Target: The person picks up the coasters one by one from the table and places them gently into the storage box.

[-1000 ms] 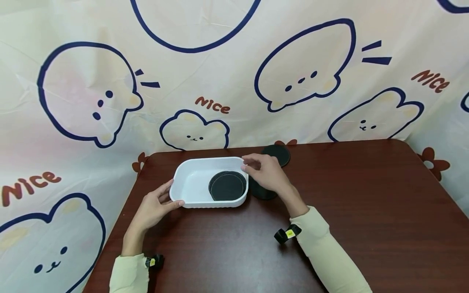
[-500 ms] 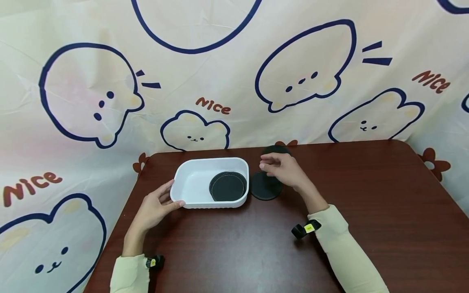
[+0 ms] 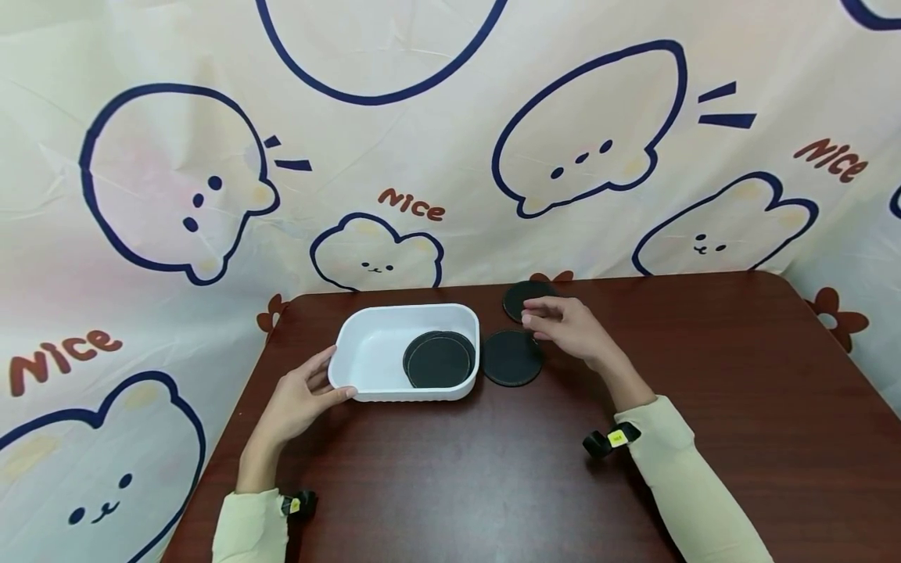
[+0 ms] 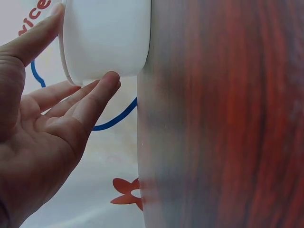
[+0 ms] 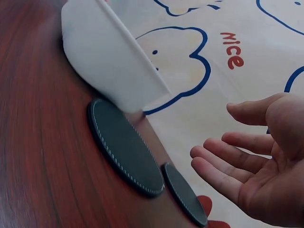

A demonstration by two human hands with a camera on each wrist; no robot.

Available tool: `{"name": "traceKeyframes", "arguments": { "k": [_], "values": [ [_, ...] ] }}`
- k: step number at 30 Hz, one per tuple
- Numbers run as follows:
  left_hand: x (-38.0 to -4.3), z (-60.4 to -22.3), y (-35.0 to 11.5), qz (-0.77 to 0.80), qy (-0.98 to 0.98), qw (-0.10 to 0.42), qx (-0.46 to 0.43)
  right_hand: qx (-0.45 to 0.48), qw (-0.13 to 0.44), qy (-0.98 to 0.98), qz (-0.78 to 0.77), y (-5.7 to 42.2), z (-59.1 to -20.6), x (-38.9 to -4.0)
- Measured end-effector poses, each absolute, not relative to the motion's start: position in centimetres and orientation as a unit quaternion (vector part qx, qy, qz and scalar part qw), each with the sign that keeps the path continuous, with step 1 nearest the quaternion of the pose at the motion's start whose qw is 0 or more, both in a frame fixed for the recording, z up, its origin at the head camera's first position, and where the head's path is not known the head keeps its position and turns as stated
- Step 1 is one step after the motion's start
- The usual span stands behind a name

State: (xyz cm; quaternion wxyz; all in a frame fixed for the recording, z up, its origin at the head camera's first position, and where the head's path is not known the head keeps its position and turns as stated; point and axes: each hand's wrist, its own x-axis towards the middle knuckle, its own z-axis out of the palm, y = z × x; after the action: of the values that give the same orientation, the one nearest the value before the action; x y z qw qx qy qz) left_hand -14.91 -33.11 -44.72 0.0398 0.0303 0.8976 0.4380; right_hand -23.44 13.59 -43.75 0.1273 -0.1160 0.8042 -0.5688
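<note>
While above coasters (image 3: 511, 357), right hand (image 3: 572, 328) empty.

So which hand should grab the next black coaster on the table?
Probably the right hand. It hovers open over the two loose black coasters beside the white tray, holding nothing. The left hand is across the tray, touching its near corner.

Left hand (image 3: 299, 399) touches near-left corner of tray (image 3: 366, 356) on counter (image 3: 704, 407). Stacked coasters (image 3: 438, 361) lie in tray's right end. Right hand (image 3: 572, 328) hovers right of tray, holding nothing. Near coaster (image 3: 511, 357) lies flat just left of right hand, beside tray's wall. Far coaster (image 3: 524, 299) lies behind it, just beyond the fingertips.
</note>
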Motion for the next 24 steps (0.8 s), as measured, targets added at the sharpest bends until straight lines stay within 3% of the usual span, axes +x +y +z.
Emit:
{"name": "traceKeyframes", "arguments": {
  "k": [24],
  "values": [
    [-14.9,-44.8,-33.1,0.43,0.901,0.038,0.026,-0.246,0.144,0.857,-0.429,15.7,-46.3,-23.7]
  ]
}}
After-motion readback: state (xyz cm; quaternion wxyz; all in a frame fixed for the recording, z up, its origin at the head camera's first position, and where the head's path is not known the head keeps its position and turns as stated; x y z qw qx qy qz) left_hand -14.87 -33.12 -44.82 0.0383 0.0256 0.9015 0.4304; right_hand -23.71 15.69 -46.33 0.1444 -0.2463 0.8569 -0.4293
